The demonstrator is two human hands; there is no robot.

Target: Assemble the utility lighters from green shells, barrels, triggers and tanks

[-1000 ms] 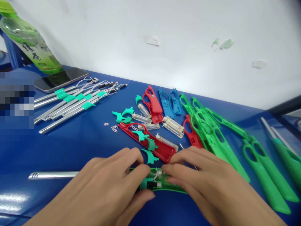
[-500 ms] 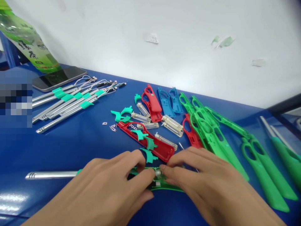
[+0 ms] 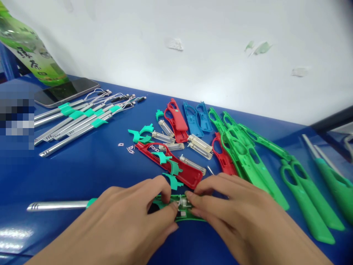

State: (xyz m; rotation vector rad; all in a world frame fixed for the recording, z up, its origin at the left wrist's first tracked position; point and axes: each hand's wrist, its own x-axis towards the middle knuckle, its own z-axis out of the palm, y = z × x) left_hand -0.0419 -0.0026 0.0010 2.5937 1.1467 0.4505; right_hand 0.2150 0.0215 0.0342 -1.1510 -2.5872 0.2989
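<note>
Near the front of the table, a green lighter shell half lies open side up between my hands. A silver lighter tube with a teal trigger piece extends from its left end, partly behind my left hand. My left hand is closed over the shell, thumb and forefinger at the small parts inside. My right hand grips the shell's right part, its fingertips on a clear fuel tank whose valve end shows; the rest is hidden. A small black-and-white part sits in the shell below the valve.
Beyond my hands lie red shells, blue shells, green shells, teal triggers and clear tanks. Wired silver tubes, a phone and a bottle are left; green-handled lighters right.
My left thumb has drawn back slightly to the left, and more of the valve end shows between my fingertips. The whole view has shifted slightly.
</note>
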